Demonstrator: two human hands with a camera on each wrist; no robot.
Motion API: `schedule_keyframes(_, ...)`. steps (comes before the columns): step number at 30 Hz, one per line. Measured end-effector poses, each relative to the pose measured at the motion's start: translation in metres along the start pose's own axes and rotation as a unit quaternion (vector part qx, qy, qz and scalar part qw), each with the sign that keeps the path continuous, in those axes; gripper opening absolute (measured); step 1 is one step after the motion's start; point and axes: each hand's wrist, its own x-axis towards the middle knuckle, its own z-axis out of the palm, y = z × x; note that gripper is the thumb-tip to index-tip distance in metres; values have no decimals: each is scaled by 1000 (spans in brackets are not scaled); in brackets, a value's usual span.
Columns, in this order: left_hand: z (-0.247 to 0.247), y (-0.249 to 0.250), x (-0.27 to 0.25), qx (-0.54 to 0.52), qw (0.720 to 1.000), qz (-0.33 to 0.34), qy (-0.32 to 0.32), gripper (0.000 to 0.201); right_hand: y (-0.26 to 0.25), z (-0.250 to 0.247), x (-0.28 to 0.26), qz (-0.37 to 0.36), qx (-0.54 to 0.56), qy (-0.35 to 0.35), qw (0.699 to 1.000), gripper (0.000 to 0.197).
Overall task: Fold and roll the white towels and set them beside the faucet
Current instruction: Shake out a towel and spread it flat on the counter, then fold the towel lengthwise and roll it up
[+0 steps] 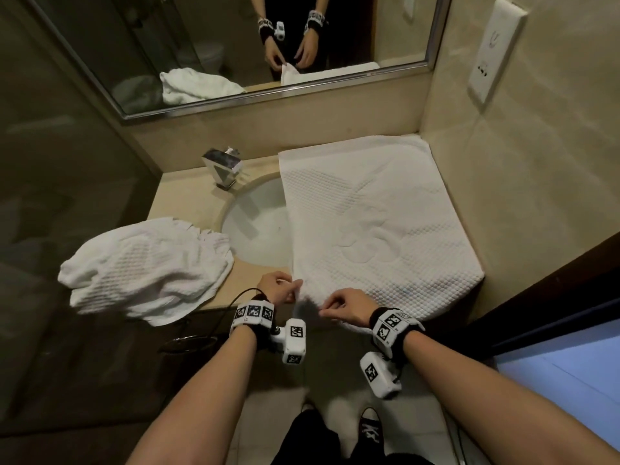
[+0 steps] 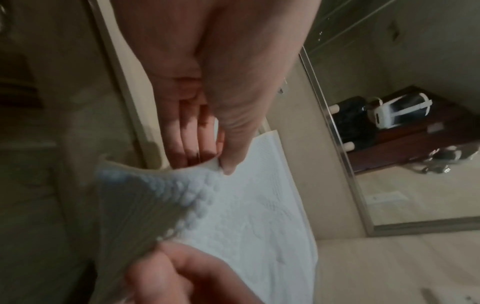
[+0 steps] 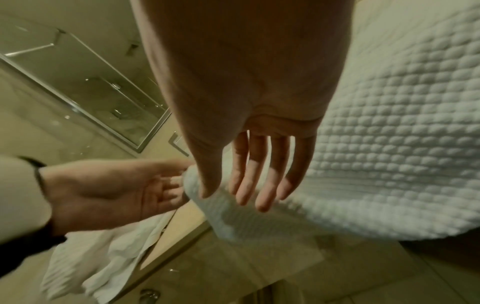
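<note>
A white dimpled towel [image 1: 369, 213] lies spread flat on the counter right of the basin, and its left side overhangs the sink [image 1: 258, 226]. Its near edge is lifted off the counter. My left hand [image 1: 295, 290] pinches the near left corner between thumb and fingers [image 2: 221, 164]. A short way to the right, my right hand [image 1: 323, 308] pinches the same near edge, thumb on the cloth [image 3: 221, 193]. A second white towel [image 1: 144, 266] lies crumpled on the counter left of the sink. The chrome faucet [image 1: 223, 166] stands behind the basin.
The beige countertop [image 1: 188, 199] ends just before my wrists. A mirror [image 1: 235, 45] runs along the back wall. The right wall carries a white socket plate [image 1: 496, 48] and bounds the flat towel. A glass partition stands at the left.
</note>
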Motion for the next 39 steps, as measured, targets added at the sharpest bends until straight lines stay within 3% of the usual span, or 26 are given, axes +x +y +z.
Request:
schedule_keyframes(5, 8, 35, -9, -92, 990, -73, -77, 12, -24, 11, 10, 66, -61, 81, 993, 44)
schedule_keyframes(8, 14, 50, -4, -121, 977, -121, -125, 24, -24, 12, 11, 108, -87, 143, 980, 58)
schedule_keyframes(10, 18, 57, 0, -120, 974, -128, -142, 29, -21, 11, 11, 112, -93, 172, 974, 48)
schedule_keyframes(12, 23, 63, 3, -135, 969, -147, -144, 18, -18, 5, 8, 99, -74, 180, 976, 31)
schedule_keyframes(15, 31, 68, 18, -126, 972, -157, -119, 21, -16, -10, 1, 80, -27, 185, 979, 23)
schedule_keyframes(16, 34, 64, 32, -121, 974, -157, -113, 19, -15, -17, -3, 72, -16, 183, 980, 23)
schedule_keyframes(19, 46, 35, 85, -78, 983, -150, -74, 45, -13, -38, -13, 26, -30, 173, 984, 33)
schedule_keyframes(21, 60, 26, 104, -35, 984, -164, -65, 43, -14, -51, -22, -8, -28, 169, 985, 34)
schedule_keyframes(23, 67, 51, 67, -16, 982, -156, -100, 30, -14, -63, -29, -29, -26, 161, 986, 31)
schedule_keyframes(26, 71, 79, 33, -78, 989, -115, -43, 20, -6, -80, -35, -28, -36, 156, 987, 29)
schedule_keyframes(28, 76, 92, 34, -117, 987, -110, 6, 17, 3, -91, -40, -12, -31, 184, 982, 31)
schedule_keyframes(31, 94, 131, 33, -143, 989, -32, 24, 23, 15, -109, -51, 0, -34, 245, 969, 27)
schedule_keyframes(35, 134, 193, 26, -169, 985, 31, -7, 12, 34, -133, -70, -2, -63, 333, 941, 20)
schedule_keyframes(39, 183, 232, 24, -133, 984, 75, -91, 11, 65, -147, -85, 75, -81, 410, 905, 39)
